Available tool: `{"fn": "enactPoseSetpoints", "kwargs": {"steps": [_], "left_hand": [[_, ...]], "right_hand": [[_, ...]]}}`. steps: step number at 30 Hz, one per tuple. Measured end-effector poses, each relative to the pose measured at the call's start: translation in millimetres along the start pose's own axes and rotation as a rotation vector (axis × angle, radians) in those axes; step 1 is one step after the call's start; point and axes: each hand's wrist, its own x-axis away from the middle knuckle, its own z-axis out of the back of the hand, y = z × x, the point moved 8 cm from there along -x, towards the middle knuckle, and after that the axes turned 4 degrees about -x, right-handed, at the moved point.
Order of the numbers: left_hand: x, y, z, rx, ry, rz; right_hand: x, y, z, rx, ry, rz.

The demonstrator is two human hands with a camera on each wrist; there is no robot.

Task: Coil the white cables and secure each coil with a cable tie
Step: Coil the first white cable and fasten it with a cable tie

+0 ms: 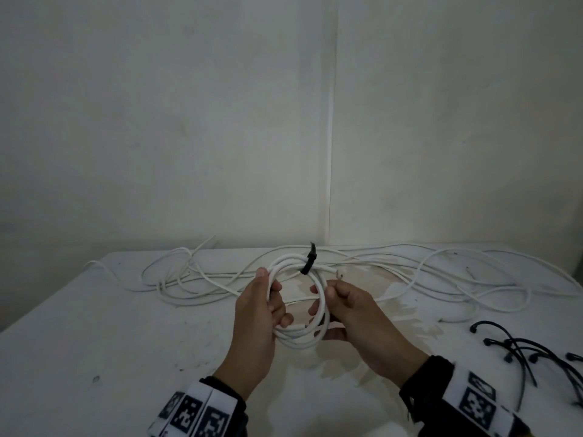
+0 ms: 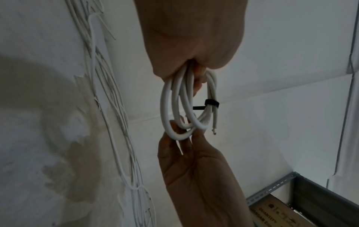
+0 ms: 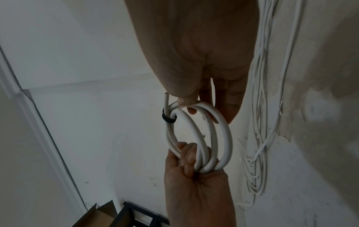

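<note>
A small coil of white cable (image 1: 296,335) hangs between my two hands above the white table (image 1: 126,342). A black cable tie (image 1: 307,263) is wrapped round the coil's far side, its tail sticking up. My left hand (image 1: 271,301) grips the coil's left side with fingers curled through the loops. My right hand (image 1: 331,298) pinches the right side between thumb and fingers. In the left wrist view the coil (image 2: 174,107), the tie (image 2: 211,103) and a bare cable end (image 2: 213,132) show. The right wrist view shows the coil (image 3: 219,130) and tie (image 3: 168,119).
Several loose white cables (image 1: 441,272) sprawl across the back of the table against the wall. A bunch of black cable ties (image 1: 530,351) lies at the right front. A metal shelf frame (image 2: 291,184) and a cardboard box (image 3: 97,215) stand beside the table.
</note>
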Motion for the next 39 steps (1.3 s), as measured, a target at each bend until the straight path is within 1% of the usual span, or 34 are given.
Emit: {"fn": "enactPoseSetpoints", "kwargs": {"steps": [6,13,16,18,19,22,23,25,26,28,30,32,34,36,39], "left_hand": [[-1.6,-3.4,9.7,-0.106,0.041,-0.008],[-4.2,-4.5,9.4,-0.07,0.035,0.01],[-8.3,-2.3,13.2,-0.069,0.044,0.02],[-11.0,1.8,17.1,-0.072,0.042,0.009],[-12.0,4.7,19.5,-0.094,0.036,-0.01],[-15.5,13.2,30.0,-0.167,0.023,-0.06],[-16.8,15.0,34.5,-0.187,0.021,-0.065],[-19.2,16.9,41.8,-0.242,0.012,-0.07],[-20.1,17.4,45.8,-0.278,0.005,-0.073],[-21.5,20.0,55.5,-0.369,-0.013,-0.099],[-22.0,23.5,64.4,-0.573,-0.073,-0.142],[-21.1,23.8,74.3,-0.751,-0.168,-0.142],[-20.8,21.8,87.9,-0.788,-0.227,-0.086],[-21.3,22.4,102.9,-0.779,-0.224,-0.042],[-22.8,24.6,123.5,-0.812,-0.206,-0.024]], "right_hand": [[-2.8,-1.1,-1.9,-0.023,0.004,0.027],[-1.7,1.5,-4.8,-0.095,-0.046,0.046],[-2.7,2.3,-7.9,-0.002,-0.058,0.039],[-6.1,1.7,-9.8,0.107,-0.026,0.036],[-8.8,0.4,-10.1,0.119,-0.006,0.044],[-17.5,-8.8,-6.8,-0.051,0.073,0.077],[-20.6,-11.2,-8.6,-0.06,0.065,0.083],[-25.6,-10.8,-22.0,-0.002,-0.01,0.064],[-27.1,-9.0,-30.6,0.061,-0.042,0.053],[-30.2,-6.7,-45.9,0.209,-0.066,0.076],[-34.2,-4.7,-55.4,0.282,-0.06,0.106],[-39.1,-0.6,-68.4,0.331,-0.096,0.103],[-44.7,5.5,-85.1,0.403,-0.155,0.093],[-49.9,12.2,-100.5,0.433,-0.2,0.071],[-59.2,21.8,-117.8,0.423,-0.237,0.041]]}}
